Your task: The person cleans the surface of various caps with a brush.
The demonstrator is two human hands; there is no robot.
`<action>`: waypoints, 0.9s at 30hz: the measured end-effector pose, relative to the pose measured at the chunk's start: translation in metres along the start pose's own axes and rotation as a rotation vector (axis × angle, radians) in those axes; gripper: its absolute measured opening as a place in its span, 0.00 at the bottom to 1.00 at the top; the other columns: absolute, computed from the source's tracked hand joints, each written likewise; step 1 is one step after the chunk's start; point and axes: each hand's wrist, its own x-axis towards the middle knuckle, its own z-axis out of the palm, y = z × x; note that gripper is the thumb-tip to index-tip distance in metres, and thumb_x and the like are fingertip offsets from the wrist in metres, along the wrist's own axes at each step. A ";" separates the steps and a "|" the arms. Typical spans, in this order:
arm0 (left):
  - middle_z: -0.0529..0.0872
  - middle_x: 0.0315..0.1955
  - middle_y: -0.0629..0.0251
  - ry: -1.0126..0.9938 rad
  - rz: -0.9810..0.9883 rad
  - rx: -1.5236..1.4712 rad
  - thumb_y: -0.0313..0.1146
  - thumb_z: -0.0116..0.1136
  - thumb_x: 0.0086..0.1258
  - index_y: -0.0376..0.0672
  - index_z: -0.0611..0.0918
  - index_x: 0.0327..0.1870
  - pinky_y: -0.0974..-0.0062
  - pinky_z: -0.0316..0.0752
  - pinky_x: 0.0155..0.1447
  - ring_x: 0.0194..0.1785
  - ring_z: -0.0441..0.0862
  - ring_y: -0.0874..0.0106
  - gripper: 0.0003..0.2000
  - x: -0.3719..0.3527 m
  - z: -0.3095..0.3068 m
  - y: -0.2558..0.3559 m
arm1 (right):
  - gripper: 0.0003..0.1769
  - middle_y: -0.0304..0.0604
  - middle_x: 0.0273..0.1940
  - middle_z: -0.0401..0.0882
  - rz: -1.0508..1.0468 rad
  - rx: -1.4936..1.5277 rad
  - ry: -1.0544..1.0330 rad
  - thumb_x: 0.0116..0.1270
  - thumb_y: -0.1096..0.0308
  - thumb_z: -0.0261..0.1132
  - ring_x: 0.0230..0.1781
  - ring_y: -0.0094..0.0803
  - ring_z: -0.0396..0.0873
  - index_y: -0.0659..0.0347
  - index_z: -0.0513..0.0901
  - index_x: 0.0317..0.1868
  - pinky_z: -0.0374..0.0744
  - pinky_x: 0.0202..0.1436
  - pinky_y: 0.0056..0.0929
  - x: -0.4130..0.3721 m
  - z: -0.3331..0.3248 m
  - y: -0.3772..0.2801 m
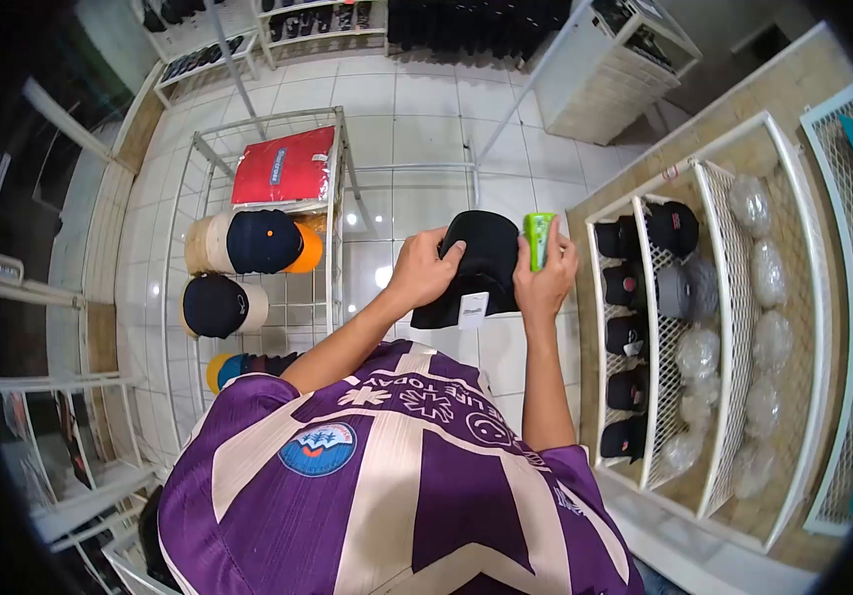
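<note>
A black cap (481, 243) is held up in front of my chest, its dark crown and brim facing me. My left hand (421, 270) grips its left edge, with the thumb lying over the fabric. From the cap's lower side hangs a white paper tag (473, 309). My right hand (547, 280) is at the cap's right edge, fingers wrapped round a bright green hand-held object (538, 238) that stands upright; I cannot tell its exact kind.
To the left, a white wire rack (337, 198) carries several caps (266, 242) and a red packaged garment (283, 167). White mesh shelves (709, 238) on the right hold dark caps and clear plastic domes (771, 352). A white-tiled floor (377, 129) lies beyond; a cabinet (600, 84) stands farther back.
</note>
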 end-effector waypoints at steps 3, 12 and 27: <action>0.86 0.29 0.41 -0.016 0.014 -0.029 0.38 0.60 0.73 0.32 0.86 0.44 0.57 0.77 0.41 0.35 0.86 0.46 0.14 0.000 0.002 -0.004 | 0.37 0.60 0.53 0.78 -0.133 -0.015 0.043 0.65 0.61 0.75 0.55 0.55 0.76 0.63 0.76 0.73 0.74 0.61 0.49 -0.020 -0.006 -0.020; 0.86 0.30 0.40 -0.027 0.057 -0.070 0.37 0.60 0.73 0.31 0.85 0.42 0.56 0.77 0.43 0.38 0.86 0.43 0.14 -0.006 -0.004 -0.019 | 0.38 0.56 0.51 0.78 -0.037 -0.036 0.070 0.63 0.61 0.76 0.52 0.51 0.76 0.61 0.76 0.73 0.75 0.59 0.47 -0.029 -0.011 -0.033; 0.88 0.32 0.41 -0.073 0.098 -0.133 0.36 0.60 0.73 0.29 0.85 0.45 0.62 0.79 0.45 0.37 0.89 0.51 0.14 -0.006 -0.016 -0.014 | 0.38 0.59 0.54 0.78 -0.216 -0.205 -0.003 0.66 0.57 0.74 0.55 0.54 0.77 0.63 0.74 0.73 0.75 0.60 0.48 -0.043 -0.016 -0.028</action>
